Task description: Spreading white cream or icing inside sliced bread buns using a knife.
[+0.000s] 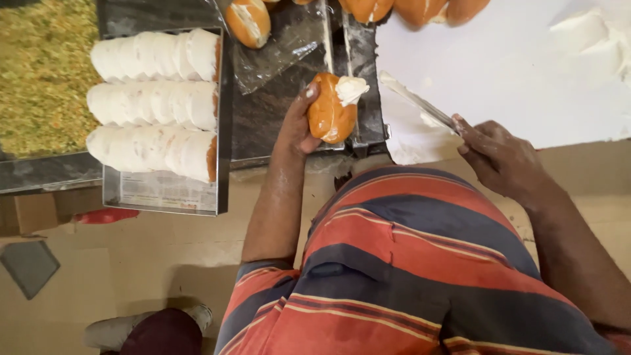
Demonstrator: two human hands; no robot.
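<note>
- At centre of the dark tabletop (276, 98): left hand (299, 121) raised, fingers clamped around a golden bun (328, 112), slit side turned up and toward the knife so the opening stays reachable.
- White cream (351, 89) seated in the top of the bun, bulging out of the slit.
- Right hand (499, 158) to the right, fingers closed on the handle of a long flat knife (414, 98); blade smeared white, tip aimed at the bun, held just apart from it.
- White cream-coated surface (513, 72) beneath the blade, within reach for loading the knife.
- Left of the bun: metal tray (164, 194) holding three rows of filled buns (154, 102), packed side by side, cream faces outward.
- Plain buns (250, 20) along the top edge, some on clear plastic sheet (289, 39).
- Far left: bed of green-yellow crumbs (39, 72).
</note>
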